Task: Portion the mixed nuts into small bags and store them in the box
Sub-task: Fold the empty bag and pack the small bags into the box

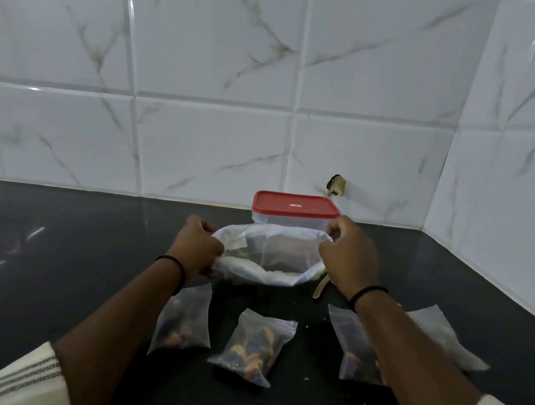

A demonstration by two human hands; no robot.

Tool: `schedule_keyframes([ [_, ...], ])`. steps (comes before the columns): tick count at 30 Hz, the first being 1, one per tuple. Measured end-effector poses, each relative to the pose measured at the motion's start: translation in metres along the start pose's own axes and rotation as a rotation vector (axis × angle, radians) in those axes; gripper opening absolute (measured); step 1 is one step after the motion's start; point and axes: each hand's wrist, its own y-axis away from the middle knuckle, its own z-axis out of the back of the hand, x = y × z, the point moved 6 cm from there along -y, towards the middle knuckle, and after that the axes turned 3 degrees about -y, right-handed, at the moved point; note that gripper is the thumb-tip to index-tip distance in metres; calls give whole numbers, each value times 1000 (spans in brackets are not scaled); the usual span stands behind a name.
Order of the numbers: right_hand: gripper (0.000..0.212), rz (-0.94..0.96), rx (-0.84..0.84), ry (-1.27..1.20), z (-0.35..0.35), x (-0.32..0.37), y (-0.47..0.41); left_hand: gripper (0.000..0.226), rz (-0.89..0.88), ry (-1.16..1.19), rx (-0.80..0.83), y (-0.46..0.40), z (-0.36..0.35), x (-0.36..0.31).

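Both hands' grip point(194, 248) point(349, 257) on bag point(268, 265) rim

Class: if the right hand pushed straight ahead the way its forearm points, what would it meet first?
Probably the box under its red lid, just beyond the right hand gripping the big bag; depth is unclear.

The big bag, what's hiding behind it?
Behind the big bag, held open by the left hand and right hand, stands a clear box with a red lid. The bag covers the box's lower part, so its contents cannot be seen.
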Motion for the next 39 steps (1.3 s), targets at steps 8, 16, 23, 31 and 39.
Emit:
schedule_keyframes([
  [8,11,-24,13,86,-4,-7,2,5,10,-67,-31,0,1,3],
  [16,28,-479,255,-554,-20,-25,9,33,183,348,132,2,-7,13],
  [23,29,-658,524,-865,-27,-19,17,41,179,494,187,-1,-6,12],
  [31,27,-663,534,-933,-29,-19,16,36,191,499,233,2,-11,9],
  [39,14,-643,601,-1013,-27,-16,16,27,127,587,300,3,-11,2],
])
